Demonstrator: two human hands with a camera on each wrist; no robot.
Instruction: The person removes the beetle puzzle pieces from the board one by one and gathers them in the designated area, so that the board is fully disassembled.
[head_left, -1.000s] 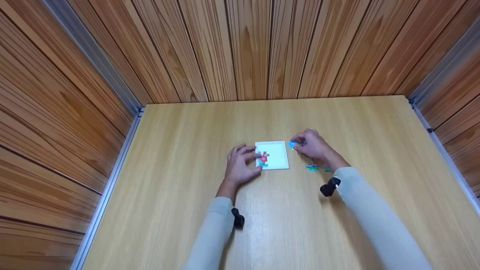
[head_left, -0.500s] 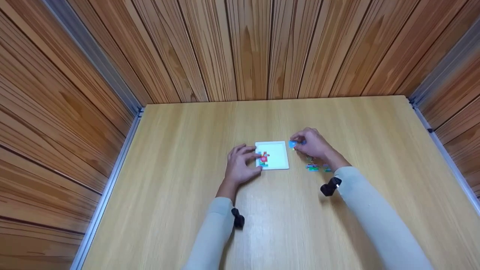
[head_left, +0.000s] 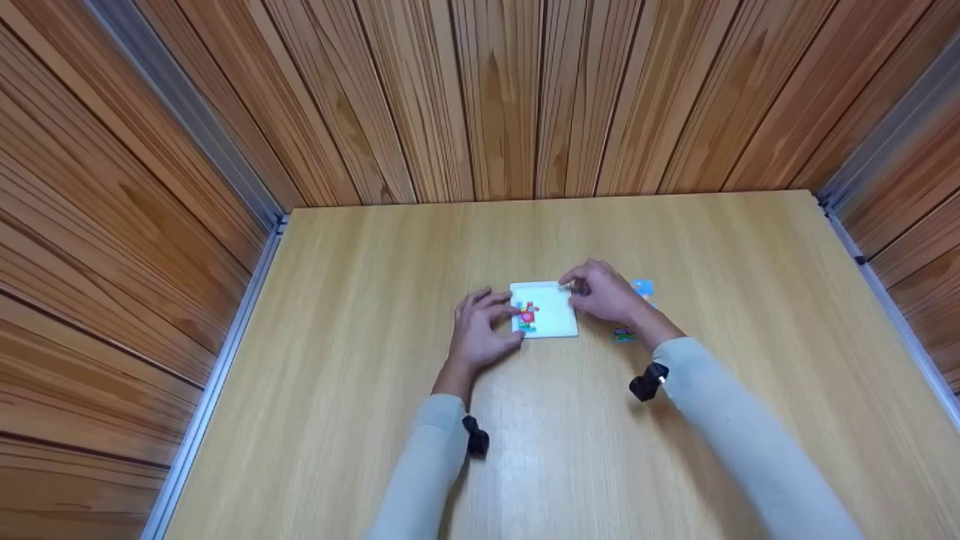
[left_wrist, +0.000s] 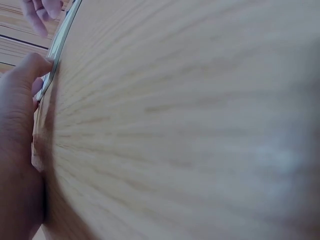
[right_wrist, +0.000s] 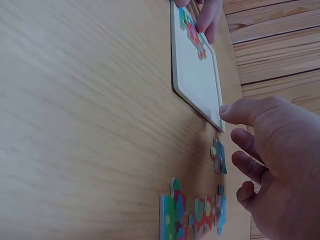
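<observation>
A white square puzzle tray (head_left: 551, 319) with a raised rim lies flat on the table. Joined puzzle pieces (head_left: 528, 316), red, green and blue, sit along its left side. My left hand (head_left: 480, 330) holds the tray's left edge, its thumb (left_wrist: 37, 65) at the near side and a fingertip by the joined pieces. At the far right corner is my right hand (head_left: 604, 292), fingers curled and thumb (right_wrist: 242, 111) reaching the rim. It pinches a small blue puzzle piece, which the fingers mostly hide.
Right of the tray lie loose pieces: a blue piece (right_wrist: 218, 156) close to its edge, a light-blue piece (head_left: 643, 287), a green piece (head_left: 624, 334) and a red piece (right_wrist: 204, 212). Wooden panel walls (head_left: 502, 97) rise behind the table (head_left: 360, 337).
My right hand has moved left from beside the tray to its far right corner, carrying the blue puzzle piece. A light-blue piece now shows right of the hand. My left hand stays in place.
</observation>
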